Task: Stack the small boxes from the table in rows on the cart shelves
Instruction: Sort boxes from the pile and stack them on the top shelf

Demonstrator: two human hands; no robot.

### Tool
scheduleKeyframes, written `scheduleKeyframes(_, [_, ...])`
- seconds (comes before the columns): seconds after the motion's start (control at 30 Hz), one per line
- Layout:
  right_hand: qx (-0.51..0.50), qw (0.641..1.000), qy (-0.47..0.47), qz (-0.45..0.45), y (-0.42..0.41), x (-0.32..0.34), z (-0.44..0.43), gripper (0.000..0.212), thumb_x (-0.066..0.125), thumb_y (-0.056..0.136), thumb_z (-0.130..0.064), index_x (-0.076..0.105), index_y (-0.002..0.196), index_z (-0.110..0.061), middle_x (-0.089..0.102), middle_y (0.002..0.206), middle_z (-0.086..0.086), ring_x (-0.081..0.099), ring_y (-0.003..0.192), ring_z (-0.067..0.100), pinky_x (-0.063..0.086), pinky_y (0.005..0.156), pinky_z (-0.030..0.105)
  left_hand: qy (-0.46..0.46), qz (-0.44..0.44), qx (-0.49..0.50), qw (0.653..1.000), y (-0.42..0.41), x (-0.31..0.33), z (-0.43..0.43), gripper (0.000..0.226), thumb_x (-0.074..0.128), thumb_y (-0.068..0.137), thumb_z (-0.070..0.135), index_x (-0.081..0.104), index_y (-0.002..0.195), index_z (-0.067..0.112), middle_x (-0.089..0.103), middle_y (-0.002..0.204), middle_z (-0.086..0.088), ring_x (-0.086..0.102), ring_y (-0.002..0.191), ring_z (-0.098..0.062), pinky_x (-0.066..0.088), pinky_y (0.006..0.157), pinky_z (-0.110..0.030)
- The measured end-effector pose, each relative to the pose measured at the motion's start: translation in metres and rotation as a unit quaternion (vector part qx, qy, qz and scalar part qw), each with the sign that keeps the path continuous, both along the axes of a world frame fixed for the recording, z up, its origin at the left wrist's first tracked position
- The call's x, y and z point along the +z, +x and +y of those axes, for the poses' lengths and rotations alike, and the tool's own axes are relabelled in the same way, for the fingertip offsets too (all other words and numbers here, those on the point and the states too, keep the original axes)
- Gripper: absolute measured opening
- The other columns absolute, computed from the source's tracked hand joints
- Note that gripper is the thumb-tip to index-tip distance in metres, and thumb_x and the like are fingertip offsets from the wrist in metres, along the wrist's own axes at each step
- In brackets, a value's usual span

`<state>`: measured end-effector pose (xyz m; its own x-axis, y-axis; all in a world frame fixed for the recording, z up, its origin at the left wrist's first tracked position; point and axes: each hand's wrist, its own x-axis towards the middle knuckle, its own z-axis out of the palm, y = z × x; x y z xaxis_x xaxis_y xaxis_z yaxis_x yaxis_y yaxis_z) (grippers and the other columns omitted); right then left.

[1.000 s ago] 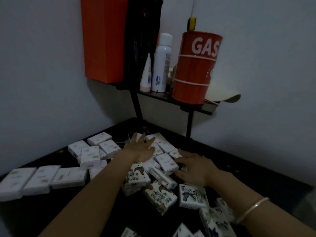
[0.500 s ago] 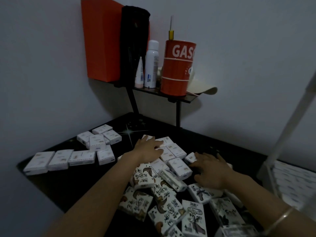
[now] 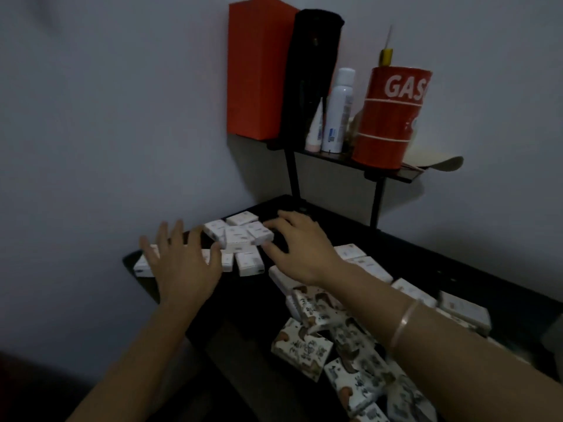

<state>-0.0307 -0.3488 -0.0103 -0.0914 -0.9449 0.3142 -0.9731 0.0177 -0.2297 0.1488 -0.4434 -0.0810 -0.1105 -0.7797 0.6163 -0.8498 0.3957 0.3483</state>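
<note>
Small boxes [image 3: 240, 239], white, heaped far left on black table [image 3: 441, 263]. Left hand [image 3: 182, 269] splayed, empty, over their near row; right hand [image 3: 300, 248] loose-fingered, empty, beside heap. Patterned boxes [image 3: 332, 339] near right, print unreadable. Far shelf [image 3: 380, 171]: red can [image 3: 393, 117] reads "GAS", rest cut off; yellow-handled tool [image 3: 385, 56] inside.

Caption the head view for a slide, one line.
Left hand and right hand, fingers spread, reach toward small white cardboard boxes on a black table; patterned boxes lie nearer.
</note>
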Motion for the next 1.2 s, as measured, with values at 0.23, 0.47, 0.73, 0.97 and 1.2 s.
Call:
scheduleKeyframes(0.23, [0.021,0.989,0.138,-0.039,0.015,-0.012,-0.129,0.066,0.027,0.089,-0.074,0.034,0.146,-0.041,0.006,0.162,-0.006,-0.005,0.148,0.024,-0.002,0.114,0.059,0.115,-0.14,0.054,0.982,0.003,-0.033,-0.021,0.064,0.026,0.092,0.066,0.036,0.147,0.035,0.027,0.158,-0.005,0.015,0.147,-0.03,0.002,0.11,-0.067])
scheduleKeyframes(0.47, [0.033,0.967,0.248,0.035,0.008,-0.034,-0.191,0.066,0.029,0.089,-0.069,0.02,0.15,-0.045,0.002,0.163,-0.005,-0.006,0.148,0.03,-0.001,0.115,0.062,0.106,-0.139,0.02,0.984,0.004,-0.034,-0.023,0.067,0.02,0.09,0.069,0.028,0.149,0.037,0.021,0.16,-0.003,0.01,0.148,-0.026,0.001,0.113,-0.063])
scheduleKeyframes(0.73, [0.048,0.972,0.23,-0.013,-0.004,-0.046,-0.157,0.061,0.041,0.093,-0.052,0.027,0.15,-0.037,0.014,0.161,0.003,0.009,0.148,0.027,0.012,0.119,0.044,0.095,-0.108,-0.064,0.988,0.007,-0.025,-0.015,0.061,0.029,0.086,0.067,0.047,0.136,0.036,0.041,0.149,0.003,0.026,0.142,-0.02,0.008,0.115,-0.057])
scheduleKeyframes(0.97, [0.01,0.973,0.227,-0.037,-0.004,-0.046,-0.09,0.067,0.036,0.09,-0.064,0.023,0.151,-0.038,0.01,0.162,-0.002,0.001,0.149,0.025,0.008,0.117,0.055,0.086,-0.065,-0.172,0.979,0.013,-0.02,-0.003,0.05,0.03,0.086,0.054,0.061,0.122,0.038,0.055,0.134,0.013,0.039,0.132,-0.011,0.018,0.113,-0.044])
scheduleKeyframes(1.2, [0.0,0.957,0.176,-0.231,0.001,-0.022,-0.046,0.056,0.019,0.103,-0.05,0.039,0.146,-0.02,0.035,0.153,0.007,0.031,0.141,0.028,0.031,0.108,0.036,0.104,0.043,-0.21,0.971,0.012,-0.028,0.023,0.04,0.037,0.097,0.03,0.051,0.134,0.031,0.053,0.132,0.004,0.039,0.123,-0.008,0.026,0.104,-0.032])
